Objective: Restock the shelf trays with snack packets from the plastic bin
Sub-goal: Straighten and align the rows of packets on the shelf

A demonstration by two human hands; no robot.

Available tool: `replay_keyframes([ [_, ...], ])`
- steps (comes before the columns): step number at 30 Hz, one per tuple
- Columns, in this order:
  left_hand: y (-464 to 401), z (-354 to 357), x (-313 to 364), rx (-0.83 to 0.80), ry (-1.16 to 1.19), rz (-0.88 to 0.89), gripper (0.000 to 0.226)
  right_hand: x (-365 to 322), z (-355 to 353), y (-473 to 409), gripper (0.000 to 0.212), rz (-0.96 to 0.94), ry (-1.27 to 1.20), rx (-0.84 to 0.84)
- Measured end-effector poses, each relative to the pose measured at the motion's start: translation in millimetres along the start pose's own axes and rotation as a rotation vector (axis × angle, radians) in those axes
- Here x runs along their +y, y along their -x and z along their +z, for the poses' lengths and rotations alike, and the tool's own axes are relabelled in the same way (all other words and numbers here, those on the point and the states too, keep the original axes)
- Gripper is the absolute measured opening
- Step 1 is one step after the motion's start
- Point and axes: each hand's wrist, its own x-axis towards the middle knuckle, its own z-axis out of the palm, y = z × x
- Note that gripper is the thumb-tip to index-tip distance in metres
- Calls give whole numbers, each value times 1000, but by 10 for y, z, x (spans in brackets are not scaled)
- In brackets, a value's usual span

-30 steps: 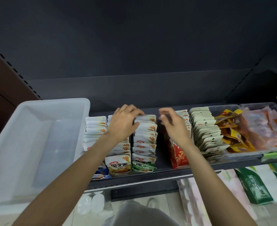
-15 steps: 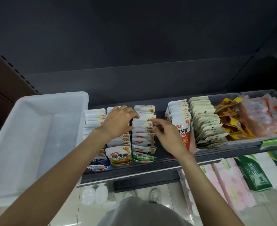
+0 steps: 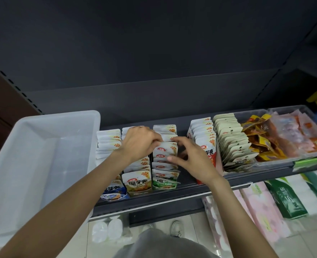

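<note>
Hands (image 3: 165, 151) flank, perhaps pinch, upright packets (image 3: 164, 152) in green-fronted tray (image 3: 164, 184).

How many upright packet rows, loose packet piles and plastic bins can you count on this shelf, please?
Upright packet rows: 5 (blue-fronted row, brown-fronted row, green-fronted row, red-fronted row, beige row)
Loose packet piles: 2 (yellow-orange pile, pink-red pile)
Plastic bins: 1 (white bin)
Total: 8
</note>
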Motion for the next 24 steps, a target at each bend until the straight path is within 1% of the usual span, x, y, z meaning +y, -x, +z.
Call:
replay_keyframes([
  [2,32,-11,24,137,36,4,5,-12,-27,22,53,-22,4,125],
  [3,44,-7,35,171,35,3,5,-18,-32,39,49,-26,9,182],
  [5,50,13,51,119,26,-23,8,-27,-40,102,44,-41,-3,251],
  [6,47,21,57,68,32,-50,12,-25,-44,143,46,-55,-29,236],
  [7,47,34,47,30,36,-70,16,-29,-51,191,53,-66,-61,174],
  [8,51,47,30,18,42,-78,18,-41,-56,245,63,-71,-84,75],
  [10,60,45,2,5,78,-94,21,-59,-38,323,82,-87,-21,-105],
  [11,66,36,3,-3,108,-105,23,-54,-11,335,86,-100,52,-137],
  [13,82,4,22,7,187,-113,26,-43,49,302,82,-83,141,-102],
  [16,176,-112,63,91,352,-124,17,-60,92,213,66,-12,124,0],
  [17,227,-154,74,71,384,-123,16,-57,104,195,61,-14,140,34],
  [18,279,-185,89,13,398,-130,21,-61,115,188,57,-21,164,60],
  [19,330,-207,105,-78,397,-148,32,-71,128,194,53,-23,180,78],
  [21,406,-206,134,-277,342,-176,60,-88,165,216,50,-1,177,91],
  [22,421,-190,153,-338,303,-176,69,-87,186,221,49,9,171,86],
  [23,420,-166,175,-358,272,-172,72,-79,209,218,48,7,166,81],
  [24,411,-145,199,-347,256,-170,70,-75,230,210,46,-6,163,85],
])
